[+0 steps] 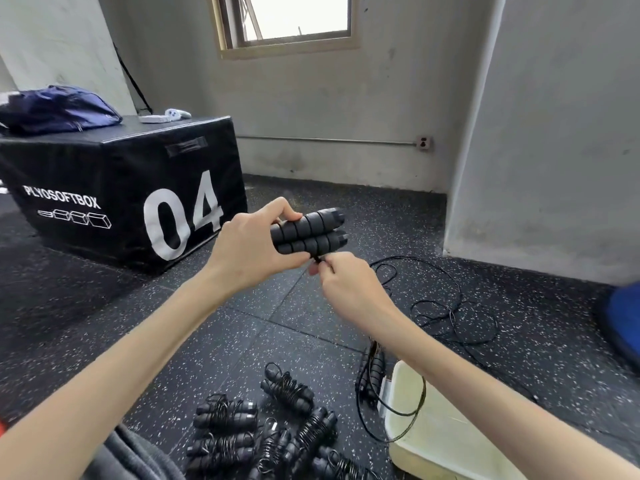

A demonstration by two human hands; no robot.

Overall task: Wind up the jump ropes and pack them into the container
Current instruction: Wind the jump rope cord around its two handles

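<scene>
My left hand (252, 251) grips the two black foam handles of a jump rope (311, 233), held side by side in front of me. My right hand (343, 282) pinches the thin black cord just under the handles. That cord trails down to a loose tangle (446, 306) on the floor to the right. Several wound-up jump ropes (270, 431) lie in a pile on the floor below my arms. A pale yellow-white container (426, 441) sits at the lower right, with another rope's cord looped over its rim.
A black plyo box marked 04 (138, 188) stands at the left, with a dark blue bag (59, 109) on top. Grey walls and a pillar (554, 133) close the right side. A blue object (623, 320) shows at the right edge. The floor is speckled black rubber.
</scene>
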